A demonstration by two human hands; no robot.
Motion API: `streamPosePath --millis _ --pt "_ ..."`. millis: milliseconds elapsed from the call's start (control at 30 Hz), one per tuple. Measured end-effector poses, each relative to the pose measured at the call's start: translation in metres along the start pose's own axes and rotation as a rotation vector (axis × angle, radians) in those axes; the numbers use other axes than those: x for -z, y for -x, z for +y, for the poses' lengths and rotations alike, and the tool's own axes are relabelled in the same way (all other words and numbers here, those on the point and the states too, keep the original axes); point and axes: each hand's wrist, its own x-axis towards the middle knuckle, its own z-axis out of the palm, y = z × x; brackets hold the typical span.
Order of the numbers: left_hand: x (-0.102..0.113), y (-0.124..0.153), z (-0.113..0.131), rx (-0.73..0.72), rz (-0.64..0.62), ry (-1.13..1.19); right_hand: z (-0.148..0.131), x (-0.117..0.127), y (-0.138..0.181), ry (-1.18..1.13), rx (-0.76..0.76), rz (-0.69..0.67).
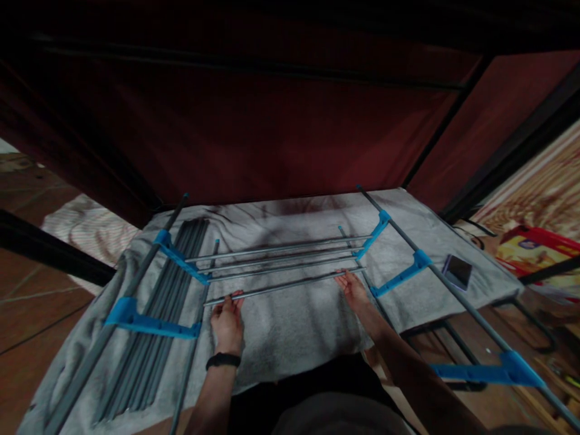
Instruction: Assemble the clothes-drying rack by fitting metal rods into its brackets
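Note:
A partly built rack lies on a grey towel [290, 326]: long grey poles joined by blue plastic connectors [181, 260], with three thin grey rods [281, 257] spanning between the left and right connectors. A fourth thin rod [283, 286] lies loose nearest me. My left hand [227, 323], with a black band on its wrist, has its fingers closed on that rod's left end. My right hand [353, 290] touches the rod's right end with its fingertips curled around it.
A bundle of spare grey rods [158, 320] lies along the towel's left side. A dark phone [457, 270] rests on the towel at the right. More blue connectors [401, 275] sit on the right pole. A dark red fabric wall stands behind. A red box [539, 251] is at far right.

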Motion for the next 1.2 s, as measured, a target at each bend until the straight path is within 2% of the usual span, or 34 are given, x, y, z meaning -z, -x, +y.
streamPosePath --millis 467,1200 --pt "0.000 0.002 0.005 0.041 -0.012 0.031 0.003 0.014 -0.005 -0.020 -0.041 -0.017" --pt "0.005 -0.001 0.002 -0.012 -0.050 0.043 0.008 0.013 -0.005 -0.002 0.008 -0.029"
